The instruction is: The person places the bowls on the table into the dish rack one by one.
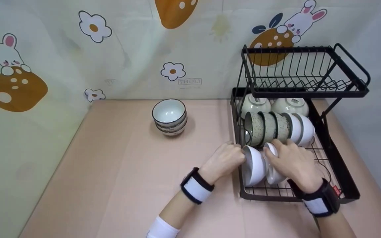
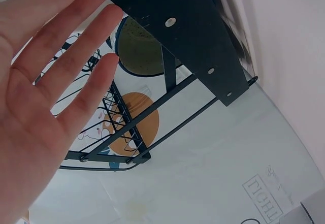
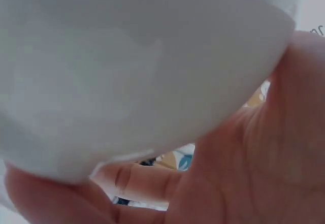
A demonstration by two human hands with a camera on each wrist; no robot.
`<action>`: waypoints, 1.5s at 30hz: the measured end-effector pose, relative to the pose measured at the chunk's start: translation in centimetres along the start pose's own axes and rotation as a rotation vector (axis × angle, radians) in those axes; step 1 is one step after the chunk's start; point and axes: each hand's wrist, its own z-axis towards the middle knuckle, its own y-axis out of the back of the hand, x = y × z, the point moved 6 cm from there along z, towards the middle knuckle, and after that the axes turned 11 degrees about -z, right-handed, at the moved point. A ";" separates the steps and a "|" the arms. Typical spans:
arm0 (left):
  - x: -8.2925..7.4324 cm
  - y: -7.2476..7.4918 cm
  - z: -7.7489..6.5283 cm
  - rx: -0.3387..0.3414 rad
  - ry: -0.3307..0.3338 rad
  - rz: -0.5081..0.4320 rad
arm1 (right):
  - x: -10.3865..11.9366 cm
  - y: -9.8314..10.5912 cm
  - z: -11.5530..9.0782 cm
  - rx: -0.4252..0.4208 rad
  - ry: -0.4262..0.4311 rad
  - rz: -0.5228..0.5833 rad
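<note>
Head view placed the two white bowls (image 1: pixel 261 165) on their sides at the front of the lower tier of the black dish rack (image 1: pixel 349 190), rims turned toward the table's open side. Our right hand (image 1: pixel 294 162) lay over the rear one, fingers curled round it in a grip. Our left hand (image 1: pixel 225 160) sat just beside the front bowl's rim; from above it seemed to touch that rim, though we could not be sure.

Behind them stood a row of speckled and white bowls (image 1: pixel 278 127), and two more pale bowls (image 1: pixel 271 105) farther back. The upper tier held nothing we could make out. Well apart on the pink table (image 1: pixel 111 172) sat a short stack of bowls (image 1: pixel 169 117).

We judged the step in hand to be taking hold of a white bowl in the rack. A next move would call for a firm hold and enough clearance from the wires and the neighbouring row.

Right wrist view showed what the head view hid: palm and fingers (image 3: pixel 127 181) cupped under the smooth white wall. Left wrist view showed straight, spread fingers (image 2: pixel 76 66) holding nothing, with the rack's frame beyond.
</note>
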 end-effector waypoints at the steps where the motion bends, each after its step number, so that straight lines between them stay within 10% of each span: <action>1: 0.0 0.0 0.0 0.002 0.002 -0.001 | -0.2 0.1 0.0 -0.002 -0.008 0.001; 30: 0.0 -0.3 0.0 0.019 0.006 -0.016 | 1.5 -2.4 0.9 0.091 0.083 0.142; 45: 0.3 0.4 0.2 0.023 0.051 -0.070 | -0.6 0.1 0.2 0.010 -0.033 0.029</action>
